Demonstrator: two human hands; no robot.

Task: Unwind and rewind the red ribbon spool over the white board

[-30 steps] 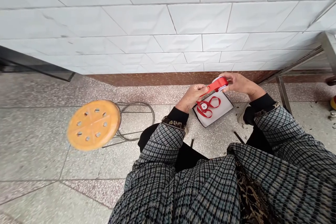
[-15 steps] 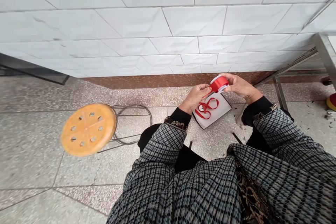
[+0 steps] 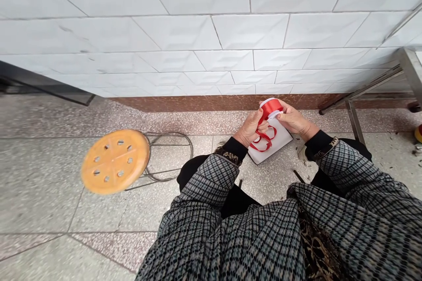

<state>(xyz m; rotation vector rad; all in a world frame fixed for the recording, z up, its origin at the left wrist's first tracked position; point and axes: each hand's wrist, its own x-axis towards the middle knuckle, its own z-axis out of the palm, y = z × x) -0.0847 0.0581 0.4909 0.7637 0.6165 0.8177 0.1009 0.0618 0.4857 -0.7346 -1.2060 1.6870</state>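
A spool of red ribbon (image 3: 271,107) with white rims is between my two hands, above the floor. My right hand (image 3: 292,117) is closed round its right side. My left hand (image 3: 252,126) is closed at the spool's left side, with the red ribbon running down past its fingers. Loose ribbon loops (image 3: 268,138) hang or lie over a white flat box or board (image 3: 272,149) with a dark edge; I cannot tell whether they touch it. The left hand's fingertips are partly hidden behind the ribbon.
An orange round stool (image 3: 115,161) with holes in its seat and thin metal legs is on the left. At the right stands a metal frame (image 3: 354,118). A white tiled wall (image 3: 231,30) rises in front. Small dark scraps lie on the speckled floor.
My left hand has moved up against the spool, and its fingers have drawn in round the ribbon. The spool has shifted slightly left, and the loose loops have changed shape.
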